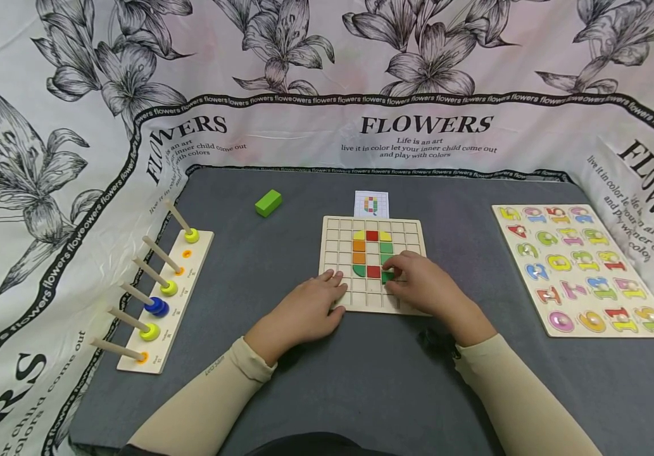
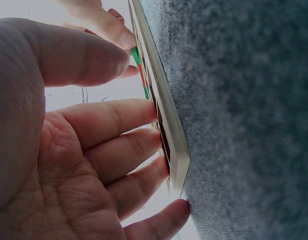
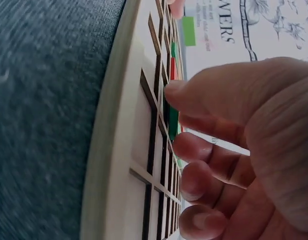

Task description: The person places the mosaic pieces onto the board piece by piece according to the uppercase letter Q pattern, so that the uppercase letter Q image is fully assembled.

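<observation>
A square wooden grid board (image 1: 372, 305) lies at the middle of the table. Coloured tiles form a ring in its cells: yellow and red at the top, orange tiles (image 1: 358, 252) down the left, green tiles (image 1: 386, 248) on the right, and a red tile (image 1: 373, 272) in the bottom row. My right hand (image 1: 426, 282) pinches a green tile (image 3: 173, 122) at the ring's lower right corner, thumb against its near edge. My left hand (image 1: 306, 309) rests at the board's left edge, fingers extended, with fingertips on the board in the left wrist view.
Touching the board's far edge is a small pattern card (image 1: 382, 197). A green block (image 1: 268, 202) sits at the back left. On the left stands a peg board (image 1: 158, 347) with coloured rings; on the right lies a puzzle board (image 1: 523, 269) with several colourful pieces.
</observation>
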Demonstrator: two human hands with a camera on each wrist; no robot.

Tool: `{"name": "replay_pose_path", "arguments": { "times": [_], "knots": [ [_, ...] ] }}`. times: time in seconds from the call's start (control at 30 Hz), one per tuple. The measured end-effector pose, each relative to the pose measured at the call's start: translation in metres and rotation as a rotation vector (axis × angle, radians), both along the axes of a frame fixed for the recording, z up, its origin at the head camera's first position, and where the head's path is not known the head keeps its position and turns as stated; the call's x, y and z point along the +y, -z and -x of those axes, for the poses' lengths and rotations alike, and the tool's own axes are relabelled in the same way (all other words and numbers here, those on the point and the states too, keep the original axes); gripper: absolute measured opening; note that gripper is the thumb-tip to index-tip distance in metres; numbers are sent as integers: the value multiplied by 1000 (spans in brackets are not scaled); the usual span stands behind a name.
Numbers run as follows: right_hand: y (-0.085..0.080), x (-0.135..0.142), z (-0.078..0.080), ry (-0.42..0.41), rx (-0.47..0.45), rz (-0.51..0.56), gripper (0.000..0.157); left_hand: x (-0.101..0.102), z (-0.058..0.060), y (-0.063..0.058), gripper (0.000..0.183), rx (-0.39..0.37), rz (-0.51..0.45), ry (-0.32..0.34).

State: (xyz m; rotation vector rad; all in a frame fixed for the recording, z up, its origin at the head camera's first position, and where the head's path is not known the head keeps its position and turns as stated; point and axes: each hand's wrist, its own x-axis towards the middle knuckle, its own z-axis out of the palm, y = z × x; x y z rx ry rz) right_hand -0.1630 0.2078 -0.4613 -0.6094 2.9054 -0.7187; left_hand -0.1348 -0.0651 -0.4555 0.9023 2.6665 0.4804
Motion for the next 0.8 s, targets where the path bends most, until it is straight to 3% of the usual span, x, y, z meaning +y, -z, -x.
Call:
{"name": "replay_pose_path", "arguments": {
  "times": [0.6, 0.8],
  "knots": [
    [2, -4, -2, 39, 101, -3, 13, 0, 0, 1, 53, -4, 5, -8],
    [2, -5, -3, 62, 90, 0, 12, 0, 0, 1, 53, 0, 2, -6]
  ]
}}
